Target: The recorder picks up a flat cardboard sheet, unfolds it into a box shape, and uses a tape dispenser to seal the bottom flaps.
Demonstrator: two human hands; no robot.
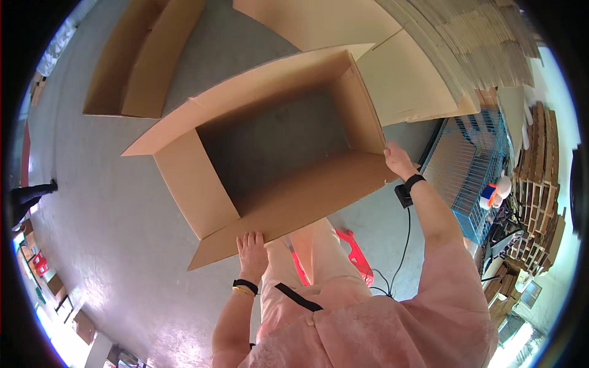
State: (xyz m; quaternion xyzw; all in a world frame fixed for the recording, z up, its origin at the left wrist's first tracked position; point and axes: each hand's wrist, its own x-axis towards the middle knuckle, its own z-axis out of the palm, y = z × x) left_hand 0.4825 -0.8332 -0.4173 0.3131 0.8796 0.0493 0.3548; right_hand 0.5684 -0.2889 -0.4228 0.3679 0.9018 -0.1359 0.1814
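A large brown cardboard box (294,190) stands opened out in front of me, tilted a little, with grey floor showing through its middle. My left hand (251,253) grips the near flap's edge toward its left end. Its fingers lie over the cardboard, and the thumb is hidden behind it. At the box's right near corner, my right hand (400,162) is closed on the edge. A black band with a small dark box-shaped device (403,196) sits at my right wrist, and a cable hangs from it.
Another open cardboard box (138,67) stands at the far left. Flattened cardboard (411,80) and a tall stack of sheets (478,43) lie at the far right. A blue wire cage (475,165) and wooden pallets (537,190) are on the right. A red stool (358,257) is beneath me.
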